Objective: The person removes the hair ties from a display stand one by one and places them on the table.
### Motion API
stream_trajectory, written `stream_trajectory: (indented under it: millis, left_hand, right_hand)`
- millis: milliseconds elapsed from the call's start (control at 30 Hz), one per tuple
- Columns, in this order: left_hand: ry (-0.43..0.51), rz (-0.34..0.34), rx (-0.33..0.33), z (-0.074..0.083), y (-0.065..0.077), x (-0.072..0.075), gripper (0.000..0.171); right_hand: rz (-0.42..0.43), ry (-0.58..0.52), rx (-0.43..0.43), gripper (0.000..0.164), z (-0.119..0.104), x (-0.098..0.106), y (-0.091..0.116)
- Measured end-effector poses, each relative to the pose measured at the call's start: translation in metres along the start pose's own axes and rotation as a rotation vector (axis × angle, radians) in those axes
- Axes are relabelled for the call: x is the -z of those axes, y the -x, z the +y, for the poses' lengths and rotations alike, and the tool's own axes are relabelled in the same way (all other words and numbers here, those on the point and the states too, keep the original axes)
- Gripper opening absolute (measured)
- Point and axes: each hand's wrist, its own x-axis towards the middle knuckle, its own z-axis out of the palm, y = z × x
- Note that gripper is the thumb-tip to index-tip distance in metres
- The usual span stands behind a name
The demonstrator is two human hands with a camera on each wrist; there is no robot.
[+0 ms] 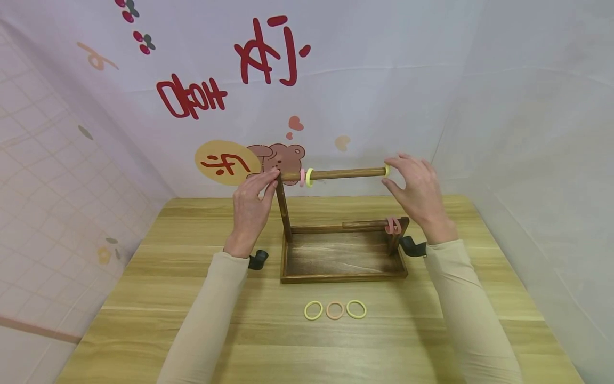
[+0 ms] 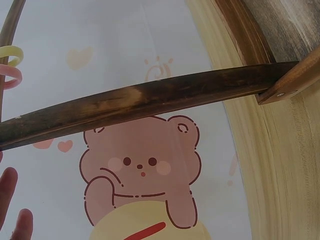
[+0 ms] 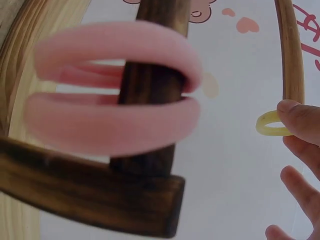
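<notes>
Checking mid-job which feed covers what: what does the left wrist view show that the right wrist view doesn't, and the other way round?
Only the left wrist: fingers of the left hand, the tall post, and a pink ring and yellow ring around the upper rod.

Only the right wrist: the right hand pinching another yellow ring at that rod's end, plus two pink rings around the lower rod.

Both: part of the upper rod, the tabletop and the wall.
</notes>
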Motion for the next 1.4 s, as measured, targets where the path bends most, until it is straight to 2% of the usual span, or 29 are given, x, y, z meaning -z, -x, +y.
stream_trajectory:
  millis: [333, 800, 1133, 1400]
  left_hand:
    - [0.002, 0.002, 0.006, 0.001, 0.002, -0.001, 0.023]
    - [0.008, 0.010, 0.007, 0.001, 0.002, 0.000, 0.024]
    - [0.016, 0.010, 0.016, 0.001, 0.001, 0.000, 0.024]
    - [0.019, 0.006, 0.021, 0.000, 0.000, -0.002, 0.024]
  right_hand:
    - [0.018, -0.008, 0.005, 0.046, 0.002, 0.003, 0.008]
    - [0.147, -0.079, 0.116, 0.045, -0.008, 0.009, 0.026]
    - [0.147, -0.070, 0.170, 0.043, -0.019, 0.013, 0.041]
    - [0.147, -0.084, 0.154, 0.051, -0.025, 0.013, 0.056]
